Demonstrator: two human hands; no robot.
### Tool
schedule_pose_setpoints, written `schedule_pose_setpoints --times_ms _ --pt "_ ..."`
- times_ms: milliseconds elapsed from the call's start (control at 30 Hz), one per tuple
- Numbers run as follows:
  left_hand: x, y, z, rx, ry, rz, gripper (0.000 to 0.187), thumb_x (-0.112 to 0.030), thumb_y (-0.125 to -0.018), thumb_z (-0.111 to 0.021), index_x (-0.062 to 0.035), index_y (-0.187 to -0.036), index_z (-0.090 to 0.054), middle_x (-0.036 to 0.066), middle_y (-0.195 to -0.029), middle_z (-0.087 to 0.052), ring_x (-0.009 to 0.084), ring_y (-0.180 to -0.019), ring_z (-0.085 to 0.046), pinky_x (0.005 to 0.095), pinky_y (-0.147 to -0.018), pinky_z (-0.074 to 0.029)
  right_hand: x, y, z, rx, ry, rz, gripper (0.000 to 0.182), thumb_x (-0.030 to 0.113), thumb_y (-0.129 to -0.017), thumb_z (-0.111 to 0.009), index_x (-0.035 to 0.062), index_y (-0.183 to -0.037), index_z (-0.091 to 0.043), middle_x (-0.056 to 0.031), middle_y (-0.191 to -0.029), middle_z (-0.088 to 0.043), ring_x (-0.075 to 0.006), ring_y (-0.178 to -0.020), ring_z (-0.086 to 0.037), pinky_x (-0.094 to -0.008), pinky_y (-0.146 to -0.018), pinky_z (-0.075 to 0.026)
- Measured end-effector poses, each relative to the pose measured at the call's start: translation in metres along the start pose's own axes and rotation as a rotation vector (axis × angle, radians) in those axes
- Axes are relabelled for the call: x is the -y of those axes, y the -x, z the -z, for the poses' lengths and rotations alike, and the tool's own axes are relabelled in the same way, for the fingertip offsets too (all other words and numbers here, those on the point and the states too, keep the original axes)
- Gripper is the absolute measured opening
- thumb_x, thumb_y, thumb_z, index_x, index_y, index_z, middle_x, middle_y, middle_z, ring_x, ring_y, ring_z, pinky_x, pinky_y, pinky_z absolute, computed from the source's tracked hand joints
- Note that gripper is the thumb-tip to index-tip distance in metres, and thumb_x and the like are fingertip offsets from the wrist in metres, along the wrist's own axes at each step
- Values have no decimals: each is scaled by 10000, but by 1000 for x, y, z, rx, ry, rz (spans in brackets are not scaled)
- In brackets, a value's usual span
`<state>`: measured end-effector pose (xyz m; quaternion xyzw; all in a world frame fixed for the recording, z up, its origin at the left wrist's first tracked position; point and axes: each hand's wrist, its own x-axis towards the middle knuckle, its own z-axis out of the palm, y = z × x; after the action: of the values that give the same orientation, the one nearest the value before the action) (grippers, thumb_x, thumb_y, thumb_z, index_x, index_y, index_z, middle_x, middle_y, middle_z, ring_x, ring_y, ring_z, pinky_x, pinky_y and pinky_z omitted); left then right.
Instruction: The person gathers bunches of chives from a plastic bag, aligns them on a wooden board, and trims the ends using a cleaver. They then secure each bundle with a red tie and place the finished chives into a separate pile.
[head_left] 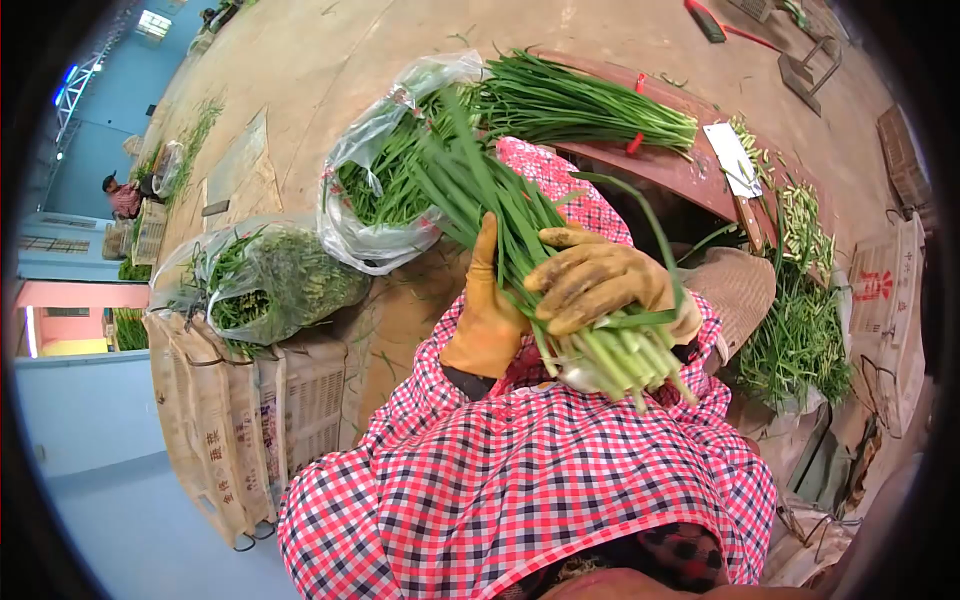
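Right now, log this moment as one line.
left hand: shut on bunch of green chives | right hand: shut on bunch near cut ends | lap: checked apron

Clear plastic bag (372, 190) of green chives, centre-upper frame. Second plastic bag (265, 280) of greens at left, just beside first. Loose chive bundle (580, 100) lying on reddish board (670, 165), upper centre-right. White cleaver blade (732, 160) on board's right end. Trimmed green stalks heap (800, 340) at right. Printed cardboard boxes (250, 420) lower left. Seated person (122, 195) far left, small. Concrete floor (320, 60) across top.
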<state>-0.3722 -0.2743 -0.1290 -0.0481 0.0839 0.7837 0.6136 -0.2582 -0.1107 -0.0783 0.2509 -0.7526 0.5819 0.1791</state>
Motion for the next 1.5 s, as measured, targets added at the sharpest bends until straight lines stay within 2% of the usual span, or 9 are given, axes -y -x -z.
schedule_pose_setpoints --times_ms 67,433,633,833,933,1033,1100,1300,1500 --pt "0 -8 15 235 -443 -141 546 -276 -1054 -418 -207 -1548 -195 146 -1459 -452 279 -1298 -504 454 -1128 -408 9 -5 4 104 167 -71 376 300 -887 -619 105 -1200 -692 -75 -1259 -657 -336 -1342 -481 -570 -1169 -222" --pt "-9 -115 -2 103 -36 17 431 -346 -952 -600 23 -1172 -634 146 -1020 -701 289 -1018 -640 435 -912 -542 53 28 38 32 210 -153 755 398 -741 -813 49 -1365 -568 -181 -1457 -494 -444 -1435 -316 -614 -1152 -200" --pt "-18 -152 -7 231 -83 -36 402 -306 -932 -617 39 -1134 -653 134 -994 -714 250 -991 -649 389 -915 -534 55 61 42 -321 -59 -64 449 384 -955 -632 -7 -1177 -646 -194 -1125 -683 -352 -1165 -591 -558 -1047 -347" --pt "-39 -185 -8 228 -178 -184 391 -303 -916 -636 39 -1104 -662 127 -988 -714 263 -974 -656 419 -955 -513 80 102 20 -921 -342 -498 375 321 -1003 -578 -37 -946 -675 -137 -935 -683 -193 -830 -648 -317 -745 -521" --pt "-45 -196 -32 248 -301 -190 363 -287 -920 -621 36 -1079 -654 155 -972 -702 266 -967 -658 438 -943 -520 95 98 48 -792 420 -1060 370 304 -970 -630 -43 -1093 -660 -116 -1016 -687 -164 -885 -663 -291 -775 -533" --pt "-34 -209 -61 221 -522 -172 324 -241 -920 -621 36 -1087 -643 167 -984 -694 271 -929 -673 431 -885 -554 80 108 103 -481 985 -900 532 355 -914 -684 -14 -1281 -575 -169 -1196 -657 -282 -1067 -651 -383 -876 -533" --pt "-12 -218 -77 171 -685 -131 321 -223 -921 -627 36 -1109 -643 152 -1003 -699 266 -908 -682 405 -846 -573 51 103 142 -638 176 -736 604 429 -899 -689 -4 -1302 -571 -172 -1237 -644 -290 -1138 -616 -391 -929 -510" --pt "65 -251 -156 500 -1246 -350 376 -108 -749 -799 18 -1081 -677 90 -960 -718 175 -836 -692 302 -748 -554 58 26 215 -698 288 -521 666 480 -875 -713 -19 -1296 -577 -122 -1164 -674 -220 -1082 -624 -357 -938 -495" --pt "46 -239 -237 482 -1534 -396 401 -181 -771 -819 6 -1103 -695 94 -929 -727 176 -821 -679 324 -728 -542 86 -51 238 -826 226 -172 375 92 -796 -830 -11 -1124 -681 -55 -1027 -720 -135 -899 -657 -284 -794 -551"
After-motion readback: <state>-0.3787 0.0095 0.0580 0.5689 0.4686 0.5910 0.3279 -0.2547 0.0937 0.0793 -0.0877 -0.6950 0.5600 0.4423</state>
